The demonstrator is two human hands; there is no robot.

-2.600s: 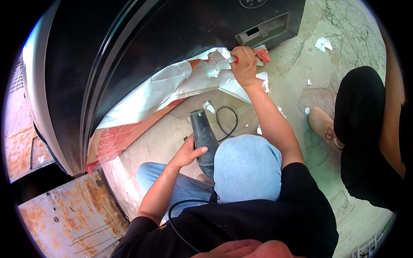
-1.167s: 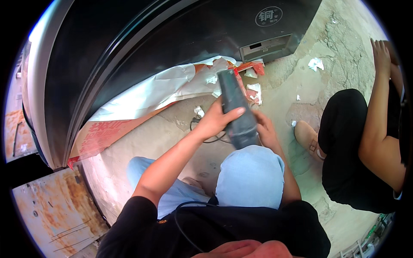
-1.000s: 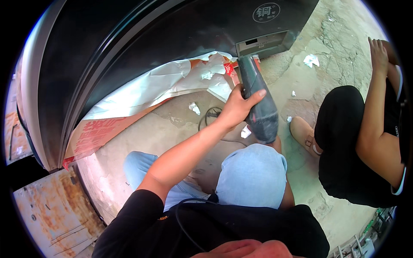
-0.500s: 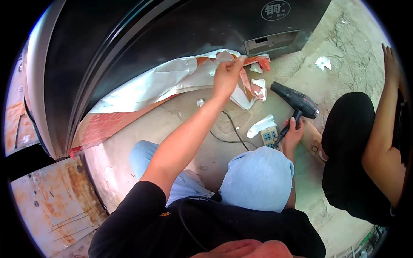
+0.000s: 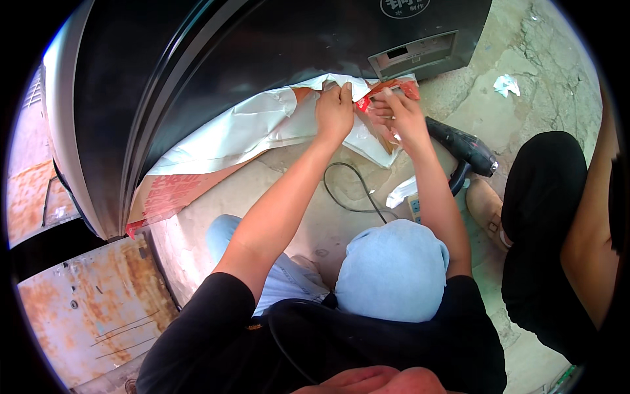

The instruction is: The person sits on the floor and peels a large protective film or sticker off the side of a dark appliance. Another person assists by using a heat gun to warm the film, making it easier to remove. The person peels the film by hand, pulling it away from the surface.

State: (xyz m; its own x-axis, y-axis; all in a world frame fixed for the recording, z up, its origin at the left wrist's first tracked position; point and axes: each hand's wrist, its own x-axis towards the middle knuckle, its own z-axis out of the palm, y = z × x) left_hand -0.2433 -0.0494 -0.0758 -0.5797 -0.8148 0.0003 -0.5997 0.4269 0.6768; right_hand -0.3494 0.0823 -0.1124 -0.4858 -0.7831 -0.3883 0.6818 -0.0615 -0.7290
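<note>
The white sheet is glossy and creased, crumpled along its far edge, with orange-brown and red patches toward its right end; it lies along the near edge of the black panel, beside the red-printed cardboard; its long axis slants from near left to far right, and its ragged right end points far right, toward the red scrap; the left hand pinches the sheet's far edge between thumb and fingers; the right hand has its fingers loosely spread over the right end, though whether they touch it I cannot tell; the black hair dryer lies just right of that hand.
</note>
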